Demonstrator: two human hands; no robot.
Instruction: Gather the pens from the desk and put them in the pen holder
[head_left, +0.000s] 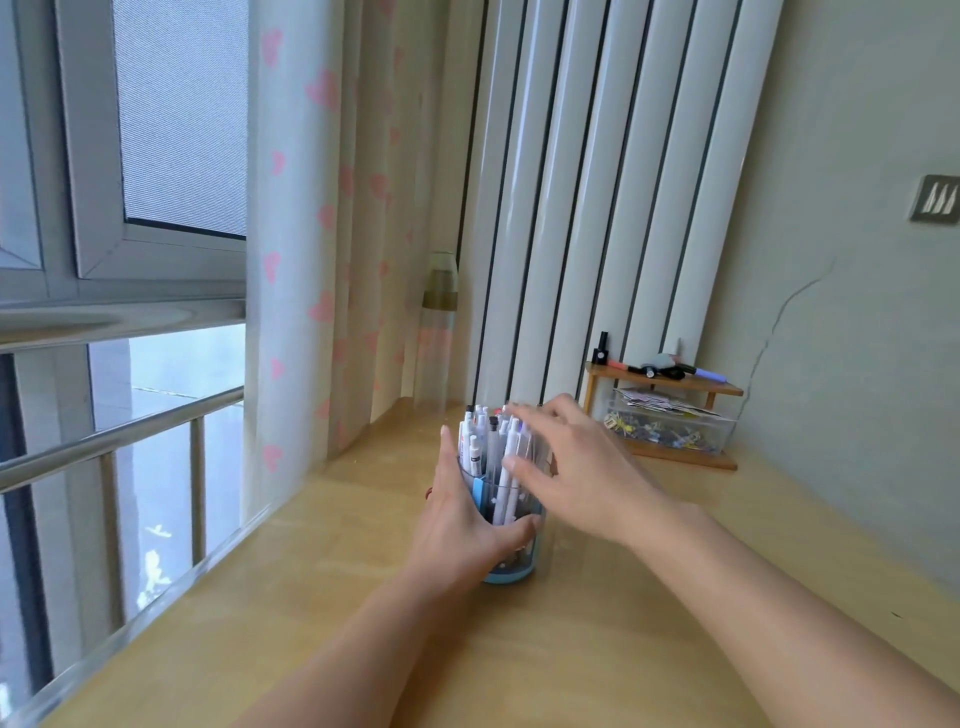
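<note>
A clear pen holder with a blue base (511, 569) stands upright on the wooden desk (597, 623), packed with several white pens (485, 441) pointing up. My left hand (460, 525) wraps around the holder's left side, thumb across its front. My right hand (576, 467) hovers flat over the pen tops from the right, fingers spread and touching or nearly touching them; nothing is gripped in it.
A small wooden shelf (670, 384) at the back right carries markers and a little bottle, with a clear box of clips (670, 428) under it. A curtain with pink hearts (311, 260), a tall bottle (439, 332) and a white radiator (597, 208) stand behind. The window is on the left.
</note>
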